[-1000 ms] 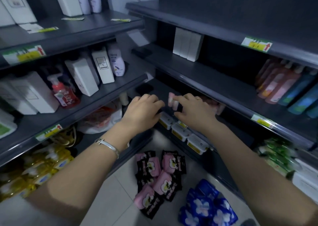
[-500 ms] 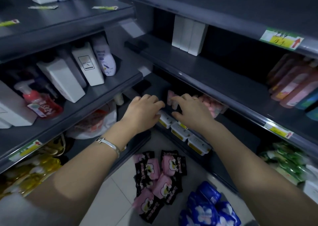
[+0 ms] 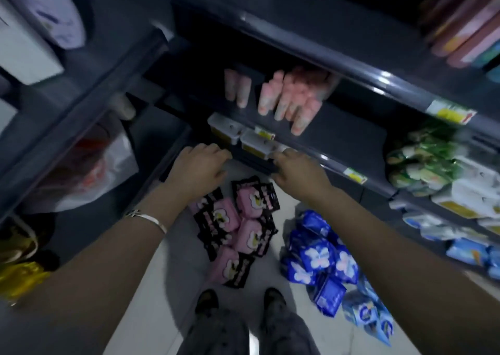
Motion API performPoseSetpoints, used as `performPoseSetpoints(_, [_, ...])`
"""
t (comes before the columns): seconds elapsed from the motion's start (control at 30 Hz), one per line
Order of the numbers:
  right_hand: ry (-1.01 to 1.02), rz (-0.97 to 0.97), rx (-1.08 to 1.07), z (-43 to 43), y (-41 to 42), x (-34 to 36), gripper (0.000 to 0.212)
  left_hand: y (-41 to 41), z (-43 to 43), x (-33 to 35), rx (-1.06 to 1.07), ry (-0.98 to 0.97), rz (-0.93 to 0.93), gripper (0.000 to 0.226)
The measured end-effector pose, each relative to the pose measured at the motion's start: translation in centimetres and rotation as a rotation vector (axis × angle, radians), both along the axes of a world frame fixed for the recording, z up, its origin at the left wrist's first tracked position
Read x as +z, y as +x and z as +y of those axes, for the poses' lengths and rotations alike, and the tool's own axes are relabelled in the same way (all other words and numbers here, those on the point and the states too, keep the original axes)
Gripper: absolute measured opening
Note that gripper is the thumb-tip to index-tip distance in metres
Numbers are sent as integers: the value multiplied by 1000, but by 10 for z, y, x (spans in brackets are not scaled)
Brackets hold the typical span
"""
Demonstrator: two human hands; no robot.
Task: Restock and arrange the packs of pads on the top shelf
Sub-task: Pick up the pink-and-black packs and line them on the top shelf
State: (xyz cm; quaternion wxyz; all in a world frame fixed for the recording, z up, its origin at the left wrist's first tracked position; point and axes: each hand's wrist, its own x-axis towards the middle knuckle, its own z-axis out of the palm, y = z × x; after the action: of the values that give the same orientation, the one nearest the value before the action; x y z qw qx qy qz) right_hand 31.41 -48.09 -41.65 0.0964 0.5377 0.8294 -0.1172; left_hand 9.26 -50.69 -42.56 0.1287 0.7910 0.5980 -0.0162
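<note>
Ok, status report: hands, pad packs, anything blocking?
Left hand and right hand empty, below shelf edge. Pink packs upright on shelf; more pink packs and blue packs on floor. Nothing blocking.

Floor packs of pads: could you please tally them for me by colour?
Pink packs: 5 showing
Blue packs: 6 showing
Total: at least 11. Both heaps overlap and the picture is blurred, so more may be hidden.
</note>
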Motion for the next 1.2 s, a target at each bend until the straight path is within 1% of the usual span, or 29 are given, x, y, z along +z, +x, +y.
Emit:
performPoseSetpoints(0.2, [-114,20,-61,7,4,-90,47,12,7,-91,1,-94,-14,42])
performPoseSetpoints(0.3, [-164,55,-100,10,11,-151,47,23,4,-153,48,-125,-95,42])
performPoseSetpoints(0.43, [-251,63,-165,5,20,-243,52,40,-15,-251,142,-199,-201,43])
performPoseSetpoints(0.53, [-286,73,-137,-1,17,-314,52,48,-31,-328,216,-217,-244,42])
performPoseSetpoints(0.63, [-295,81,-83,3,12,-380,54,48,-36,-398,246,-234,-231,40])
performPoseSetpoints(0.73, [-273,97,-55,12,8,-441,56,42,-29,-464,265,-213,-248,44])
performPoseSetpoints(0.83, [-235,75,-18,22,0,-497,55,30,-20,-522,278,-206,-200,42])
performPoseSetpoints(0.9, [-200,43,17,28,-8,-529,53,19,-14,-553,315,-187,-146,46])
performPoseSetpoints(0.97, [-160,39,45,34,-19,-553,51,6,-9,-576,394,-143,-110,48])
performPoseSetpoints(1.07, [-155,66,106,40,-38,-582,45,-10,-4,-600,459,-86,-108,52])
performPoseSetpoints(1.13, [-172,100,138,41,-50,-597,46,-19,-4,-611,506,-137,-141,57])
performPoseSetpoints(1.2, [-199,128,162,42,-59,-609,50,-27,-5,-618,585,-239,-122,62])
